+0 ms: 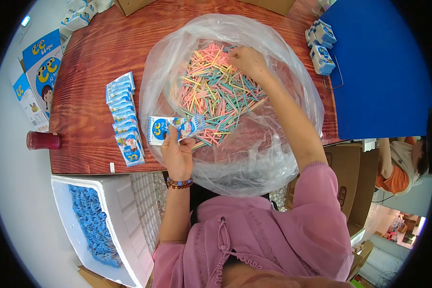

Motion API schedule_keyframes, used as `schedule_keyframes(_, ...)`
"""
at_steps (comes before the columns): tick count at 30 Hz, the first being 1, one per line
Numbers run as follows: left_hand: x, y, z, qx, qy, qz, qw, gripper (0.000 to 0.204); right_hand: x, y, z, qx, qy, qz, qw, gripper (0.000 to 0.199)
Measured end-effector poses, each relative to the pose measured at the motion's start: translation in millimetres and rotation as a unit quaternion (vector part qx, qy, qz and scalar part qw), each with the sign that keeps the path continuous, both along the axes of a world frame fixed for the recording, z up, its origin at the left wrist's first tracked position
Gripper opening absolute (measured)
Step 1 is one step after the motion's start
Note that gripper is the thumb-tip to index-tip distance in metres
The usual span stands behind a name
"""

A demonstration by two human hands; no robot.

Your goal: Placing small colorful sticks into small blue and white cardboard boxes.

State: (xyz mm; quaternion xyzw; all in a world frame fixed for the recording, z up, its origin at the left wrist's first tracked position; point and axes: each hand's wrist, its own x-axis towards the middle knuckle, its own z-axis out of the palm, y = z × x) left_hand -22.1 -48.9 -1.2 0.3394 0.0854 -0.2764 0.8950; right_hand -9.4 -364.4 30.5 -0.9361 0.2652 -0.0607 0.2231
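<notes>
My left hand (177, 152) is closed around small blue-and-white printed packets (161, 130), held over the near left edge of a clear plastic bag (163, 62). One packet's crinkled end (197, 124) points toward the sticks. Inside the wide-open bag lies a big heap of thin sticks (211, 91) in pink, yellow and teal. At the heap's far right, my right hand (248, 61) has its fingers curled in among pink sticks; its fingertips are partly hidden. Left of the bag, a row of overlapping packets (125, 117) lies on the wooden table (91, 62).
A red-lidded jar (43, 140) stands at the table's left edge, near printed cartons (43, 67). Below is a white foam box (129, 211) of blue packets. Packet stacks (321, 60) sit by a blue panel (374, 72) at right. Another person (401, 165) is at far right.
</notes>
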Motion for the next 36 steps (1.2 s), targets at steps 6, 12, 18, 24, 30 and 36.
schedule_keyframes(6, 5.6, 8.6, -9.2, -0.008, -0.043, -0.014, 0.999, 0.021, 31.3, 7.2, 10.4, -0.09, 0.165, -0.009, 0.982, 0.039)
schedule_keyframes(12, 4.7, 6.5, -10.1, -0.01, -0.023, -0.011, 1.0, 0.023, 42.2, 7.0, 1.4, -0.123, 0.193, -0.004, 0.973, 0.045)
schedule_keyframes(18, 5.1, 10.4, -15.2, -0.012, -0.013, -0.012, 1.0, 0.021, 30.0, -1.2, -19.2, -0.071, 0.139, 0.04, 0.987, 0.037)
schedule_keyframes(24, 4.3, 11.9, -16.1, 0.008, -0.02, -0.003, 1.0, 0.019, 6.5, -19.0, -52.5, 0.019, -0.036, 0.01, 0.999, 0.036)
schedule_keyframes(30, 2.7, 8.2, -16.5, 0.005, -0.014, -0.008, 1.0, 0.018, -10.2, -29.9, -66.0, 0.124, -0.218, -0.002, 0.968, 0.027)
schedule_keyframes(36, 0.5, 2.7, -0.1, -0.011, -0.006, -0.026, 1.0, 0.016, -22.0, 29.1, -34.3, 0.348, -0.337, 0.01, 0.875, 0.021)
